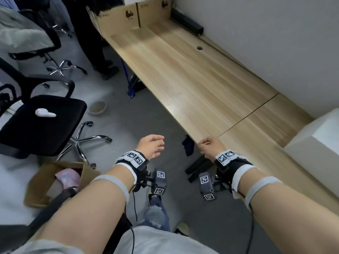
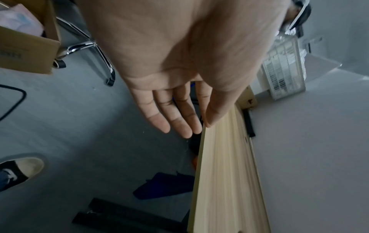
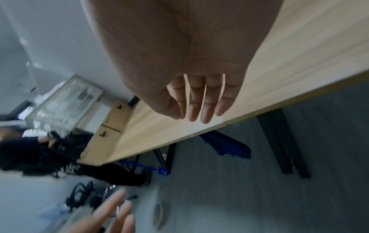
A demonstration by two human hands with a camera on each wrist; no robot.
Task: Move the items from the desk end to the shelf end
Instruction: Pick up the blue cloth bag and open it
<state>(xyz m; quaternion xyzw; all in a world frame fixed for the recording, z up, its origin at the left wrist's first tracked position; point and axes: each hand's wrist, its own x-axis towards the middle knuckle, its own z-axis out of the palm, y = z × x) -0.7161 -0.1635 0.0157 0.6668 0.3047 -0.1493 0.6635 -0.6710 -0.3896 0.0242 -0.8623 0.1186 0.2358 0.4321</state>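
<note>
Both hands are empty, so this reads as the gap between carries. The left hand (image 1: 151, 146) hangs over the grey floor with relaxed, straight fingers; the right hand (image 1: 211, 146) hovers at the front edge of the long pale wooden desk (image 1: 183, 74), fingers extended and holding nothing. 2 brown cardboard boxes (image 1: 132, 15) stand at the desk's far end, seemingly the items. Next, I judge, comes walking there and gripping 1 box.

No legible writing anywhere

The cardboard boxes (image 1: 126, 16) at the far end of the desk (image 1: 183, 70) bear dark printed logos too small to read; the wrist bands (image 1: 132, 157) carry black-and-white square code markers, and a white box (image 2: 283, 69) shows a barcode label, unreadable.
</note>
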